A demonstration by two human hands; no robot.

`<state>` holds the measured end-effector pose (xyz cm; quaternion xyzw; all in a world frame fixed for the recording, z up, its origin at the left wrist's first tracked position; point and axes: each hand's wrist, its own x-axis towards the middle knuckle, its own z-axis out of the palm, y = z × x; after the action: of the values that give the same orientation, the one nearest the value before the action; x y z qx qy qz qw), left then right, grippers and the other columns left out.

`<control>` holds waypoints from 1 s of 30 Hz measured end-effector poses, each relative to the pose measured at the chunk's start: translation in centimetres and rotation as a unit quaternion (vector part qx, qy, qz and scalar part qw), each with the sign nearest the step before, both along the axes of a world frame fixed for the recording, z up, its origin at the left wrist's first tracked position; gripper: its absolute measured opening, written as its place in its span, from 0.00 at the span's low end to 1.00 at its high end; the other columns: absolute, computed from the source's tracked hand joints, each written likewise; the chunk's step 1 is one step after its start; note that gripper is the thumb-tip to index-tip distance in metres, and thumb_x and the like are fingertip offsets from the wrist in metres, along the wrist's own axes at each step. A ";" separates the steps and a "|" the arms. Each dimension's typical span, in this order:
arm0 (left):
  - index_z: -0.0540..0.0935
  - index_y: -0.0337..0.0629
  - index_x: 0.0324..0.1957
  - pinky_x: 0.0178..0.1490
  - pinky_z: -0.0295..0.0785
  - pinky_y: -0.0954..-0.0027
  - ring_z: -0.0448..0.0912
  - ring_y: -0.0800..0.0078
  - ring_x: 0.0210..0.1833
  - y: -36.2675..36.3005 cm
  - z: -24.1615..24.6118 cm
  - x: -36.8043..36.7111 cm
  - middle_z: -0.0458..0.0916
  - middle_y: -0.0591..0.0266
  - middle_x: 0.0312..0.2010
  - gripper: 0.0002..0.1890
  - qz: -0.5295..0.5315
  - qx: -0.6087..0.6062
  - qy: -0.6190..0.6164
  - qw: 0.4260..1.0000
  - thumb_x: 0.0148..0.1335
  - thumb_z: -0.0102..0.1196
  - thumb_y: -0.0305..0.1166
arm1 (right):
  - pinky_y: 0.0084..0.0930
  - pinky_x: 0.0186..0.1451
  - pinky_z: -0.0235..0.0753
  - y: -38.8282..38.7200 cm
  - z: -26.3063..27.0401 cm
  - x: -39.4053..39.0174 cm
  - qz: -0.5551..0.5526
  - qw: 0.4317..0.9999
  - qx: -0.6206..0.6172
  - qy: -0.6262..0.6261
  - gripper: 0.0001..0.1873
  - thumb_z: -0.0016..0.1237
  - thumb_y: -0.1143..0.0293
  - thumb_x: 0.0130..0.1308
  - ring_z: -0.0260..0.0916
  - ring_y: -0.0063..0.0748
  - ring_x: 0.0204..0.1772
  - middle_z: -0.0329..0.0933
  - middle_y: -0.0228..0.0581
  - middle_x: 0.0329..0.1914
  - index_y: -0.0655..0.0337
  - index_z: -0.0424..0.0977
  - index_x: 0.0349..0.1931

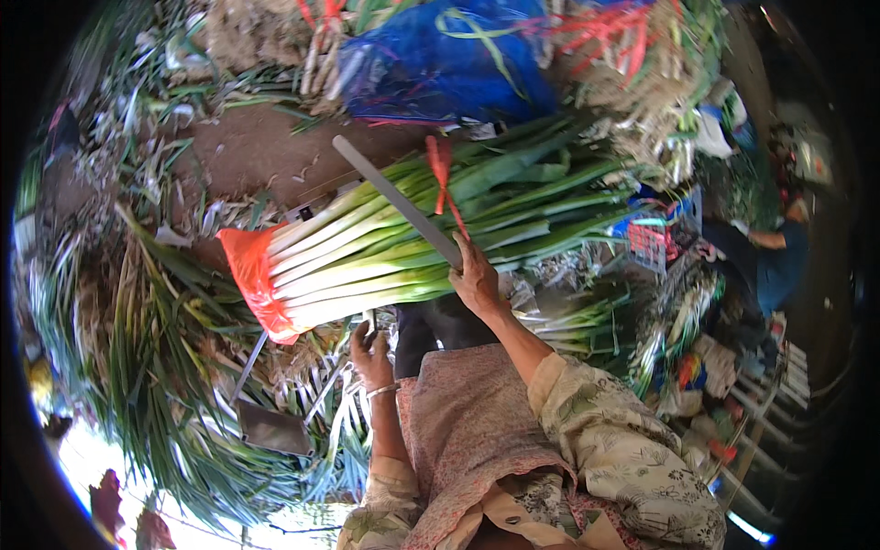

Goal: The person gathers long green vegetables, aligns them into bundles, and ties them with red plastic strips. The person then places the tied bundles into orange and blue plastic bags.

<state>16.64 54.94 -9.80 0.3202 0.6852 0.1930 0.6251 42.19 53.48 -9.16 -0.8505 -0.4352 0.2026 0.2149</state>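
A large bundle of leeks or big green onions (385, 254) lies crosswise before me. An orange-red plastic wrap (258, 285) covers its root end at left, and red plastic ribbon (440, 175) is tied round its leafy part. My right hand (476, 278) grips a long, flat metal blade (399, 201) that slants over the bundle to the upper left. The ribbon's tail reaches that hand's fingertips; whether they pinch it is unclear. My left hand (372, 361) is just below the bundle's near edge, fingers partly curled beside a pale stalk. Whether it holds anything is unclear.
Loose leeks (137, 330) are heaped at left around a metal plate (275, 427). Beyond the bundle lies blue plastic sheeting (447, 65) near red-tied bundles (625, 48). A plastic basket (647, 244) stands at right, with another person (782, 258) past it. Trimmings litter the ground (240, 151).
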 end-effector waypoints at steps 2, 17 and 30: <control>0.73 0.36 0.56 0.39 0.75 0.76 0.77 0.74 0.42 -0.4 0.6 -2.4 0.77 0.59 0.47 0.21 -0.001 0.008 -0.027 1.000 0.60 0.55 0.23 | 0.41 0.46 0.76 -0.7 1.0 -0.1 -0.029 0.999 -0.034 0.009 0.37 0.52 0.77 0.51 0.73 0.52 0.49 0.72 0.49 0.52 0.52 0.58 0.65; 0.76 0.41 0.49 0.31 0.76 0.71 0.75 0.75 0.36 -4.5 1.8 -4.1 0.77 0.64 0.40 0.15 -0.113 -0.108 0.064 0.986 0.58 0.53 0.23 | 0.22 0.42 0.74 -11.7 14.4 12.2 -0.296 0.901 0.242 0.205 0.47 0.58 0.80 0.53 0.70 0.27 0.40 0.69 0.35 0.39 0.53 0.47 0.71; 0.78 0.38 0.44 0.23 0.67 0.78 0.73 0.78 0.27 -14.5 1.3 12.3 0.79 0.65 0.35 0.12 -0.190 -0.157 0.157 0.956 0.56 0.55 0.24 | 0.25 0.24 0.70 -43.2 1.9 41.4 -0.608 0.772 0.118 0.147 0.22 0.58 0.76 0.50 0.67 0.25 0.23 0.71 0.33 0.30 0.63 0.70 0.47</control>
<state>28.94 40.47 -8.49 0.3686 0.7229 -0.0924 0.5771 83.61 10.28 -7.21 -0.8657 0.1888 0.0991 0.4529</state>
